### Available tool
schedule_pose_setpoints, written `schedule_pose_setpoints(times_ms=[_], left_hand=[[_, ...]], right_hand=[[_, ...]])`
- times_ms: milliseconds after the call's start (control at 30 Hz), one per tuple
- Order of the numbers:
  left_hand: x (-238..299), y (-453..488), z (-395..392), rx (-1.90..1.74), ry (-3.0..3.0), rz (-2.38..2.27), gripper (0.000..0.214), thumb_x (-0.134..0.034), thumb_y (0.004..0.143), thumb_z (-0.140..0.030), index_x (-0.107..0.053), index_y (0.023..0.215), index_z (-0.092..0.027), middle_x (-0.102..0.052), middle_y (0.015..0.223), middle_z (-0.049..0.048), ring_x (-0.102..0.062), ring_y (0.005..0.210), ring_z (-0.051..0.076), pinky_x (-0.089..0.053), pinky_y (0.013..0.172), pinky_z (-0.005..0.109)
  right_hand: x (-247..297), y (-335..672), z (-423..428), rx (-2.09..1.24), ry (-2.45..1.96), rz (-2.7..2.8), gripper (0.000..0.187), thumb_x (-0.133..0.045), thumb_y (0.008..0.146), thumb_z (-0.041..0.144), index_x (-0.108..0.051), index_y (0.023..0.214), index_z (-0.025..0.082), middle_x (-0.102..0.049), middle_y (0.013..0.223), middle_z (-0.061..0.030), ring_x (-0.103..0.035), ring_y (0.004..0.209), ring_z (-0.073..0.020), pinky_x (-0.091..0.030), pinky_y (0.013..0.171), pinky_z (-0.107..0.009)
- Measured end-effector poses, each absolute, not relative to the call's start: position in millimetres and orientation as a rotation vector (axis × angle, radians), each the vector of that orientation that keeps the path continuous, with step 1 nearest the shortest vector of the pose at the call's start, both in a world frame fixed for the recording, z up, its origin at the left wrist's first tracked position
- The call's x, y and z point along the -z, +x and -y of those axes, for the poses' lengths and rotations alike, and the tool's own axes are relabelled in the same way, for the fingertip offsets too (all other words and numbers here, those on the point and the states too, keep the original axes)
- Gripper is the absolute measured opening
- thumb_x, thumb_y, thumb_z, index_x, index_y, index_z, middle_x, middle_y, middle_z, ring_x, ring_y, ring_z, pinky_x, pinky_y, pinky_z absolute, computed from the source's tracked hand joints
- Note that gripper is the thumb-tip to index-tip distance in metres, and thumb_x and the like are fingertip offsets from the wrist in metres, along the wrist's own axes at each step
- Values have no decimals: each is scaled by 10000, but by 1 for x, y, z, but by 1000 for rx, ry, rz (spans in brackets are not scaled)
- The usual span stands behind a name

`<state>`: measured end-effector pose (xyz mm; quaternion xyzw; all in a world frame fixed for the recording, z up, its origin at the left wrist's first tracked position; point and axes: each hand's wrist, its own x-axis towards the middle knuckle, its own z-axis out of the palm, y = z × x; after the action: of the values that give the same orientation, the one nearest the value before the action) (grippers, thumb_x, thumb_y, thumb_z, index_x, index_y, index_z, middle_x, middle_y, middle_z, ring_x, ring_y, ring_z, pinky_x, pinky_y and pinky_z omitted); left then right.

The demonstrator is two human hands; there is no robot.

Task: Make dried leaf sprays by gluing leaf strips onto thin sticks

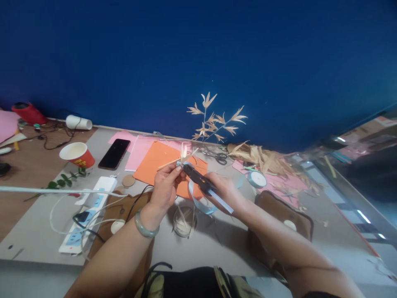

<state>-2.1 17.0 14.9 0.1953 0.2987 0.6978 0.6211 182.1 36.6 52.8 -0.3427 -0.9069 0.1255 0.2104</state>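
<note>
The orange sheet (pixel 155 163) is matt paper. Over its far edge, the sprig (pixel 185 154) pinched in the left hand (pixel 166 186) looks like dry, fibrous straw. The glue gun (pixel 198 179) in the right hand (pixel 225 190) is dull black plastic, and left of the sheet the phone (pixel 114 153) shows a glossy face.

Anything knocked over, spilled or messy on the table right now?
A white cup lies on its side at the far left, near the wall. Dried leaf scraps are strewn across the pink paper to the right. Cables lie tangled over the power strip. Nothing looks spilled.
</note>
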Motion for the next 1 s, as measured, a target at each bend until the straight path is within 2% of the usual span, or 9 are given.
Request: schedule_pose_setpoints(times_ms=[500,700,1000], left_hand=[[-16,-3,-17,-1601,427,-684,130,-741,691,-193,-673,777,-122,-597,669,-10,-537,580,54,-439,581,176],[-15,-4,-17,-1593,413,-690,182,-754,675,-191,-680,827,-122,-607,716,-4,-537,584,51,-437,583,180],[-15,-4,-18,-1581,407,-656,174,-765,667,-207,-676,791,-124,-595,687,-8,-528,586,55,-437,583,181]], right_hand=[[-51,181,-36,-378,-999,2505,168,-532,863,334,-508,935,184,-635,720,-38,-595,598,-149,-405,550,-227],[-49,181,-38,-356,-994,2491,172,-530,863,341,-508,932,185,-625,705,-33,-593,603,-151,-411,555,-231],[-51,179,-35,-369,-1023,2478,154,-528,852,313,-521,946,191,-645,742,-42,-611,624,-161,-424,570,-242]])
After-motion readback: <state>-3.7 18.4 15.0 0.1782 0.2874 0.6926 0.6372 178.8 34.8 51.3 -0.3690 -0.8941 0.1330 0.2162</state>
